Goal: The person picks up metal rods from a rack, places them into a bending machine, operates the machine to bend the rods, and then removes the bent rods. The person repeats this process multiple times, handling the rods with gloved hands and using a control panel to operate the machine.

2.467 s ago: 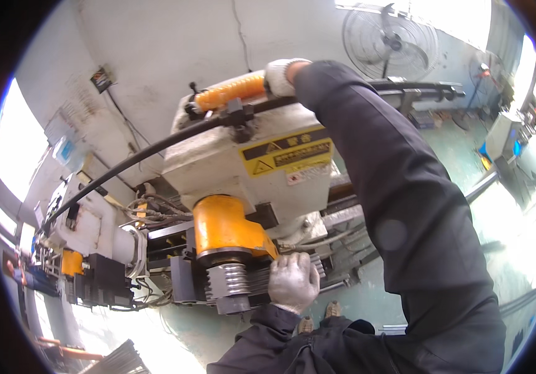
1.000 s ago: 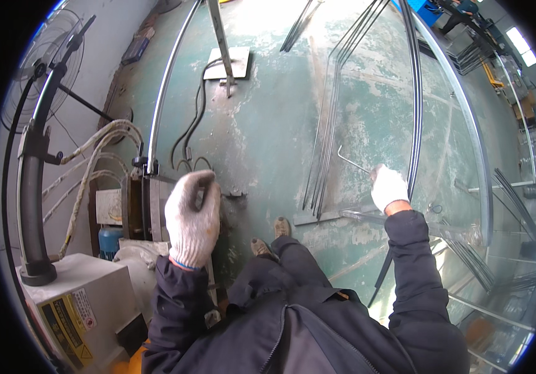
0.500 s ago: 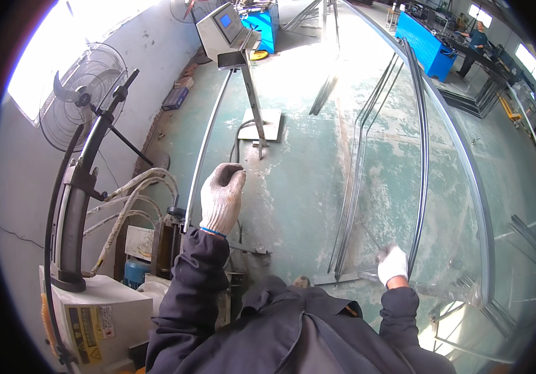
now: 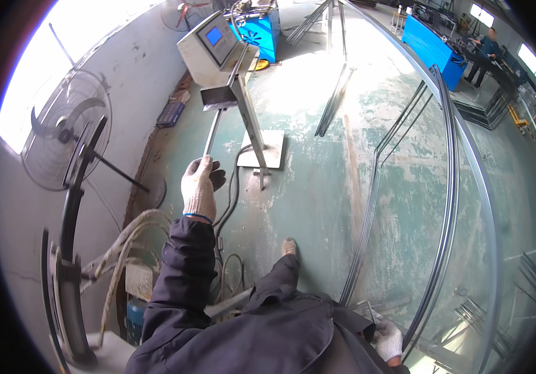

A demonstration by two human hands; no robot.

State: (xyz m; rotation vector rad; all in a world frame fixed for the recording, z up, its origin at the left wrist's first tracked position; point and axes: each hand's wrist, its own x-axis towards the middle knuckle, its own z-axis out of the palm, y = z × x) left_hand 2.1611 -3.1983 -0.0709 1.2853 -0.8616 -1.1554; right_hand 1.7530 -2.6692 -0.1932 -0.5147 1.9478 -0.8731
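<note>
My left hand (image 4: pixel 199 187), in a white knit glove, reaches forward with its thumb and fingers on the lower end of a slim metal bar (image 4: pixel 215 132). The bar slants up past a grey control box (image 4: pixel 205 53) with a blue screen, which stands on a post; part of it is hidden there. Low on the right, my gloved right hand (image 4: pixel 388 340) is curled beside my jacket. From its fingers a thin bent metal rod (image 4: pixel 366 306) seems to stick out; the grip is partly hidden.
Long bent metal bars (image 4: pixel 452 187) stand along my right, beside a long grey rail (image 4: pixel 489 230). On the left are a machine column (image 4: pixel 71 249), pale hoses (image 4: pixel 115 262) and a fan (image 4: pixel 65 134). Cables lie by the post's base plate (image 4: pixel 271 153). A person (image 4: pixel 487 50) stands far right.
I have moved forward, and the control box looks closer. My left hand is now at the slim bar. My right hand has dropped lower and nearer my body.
</note>
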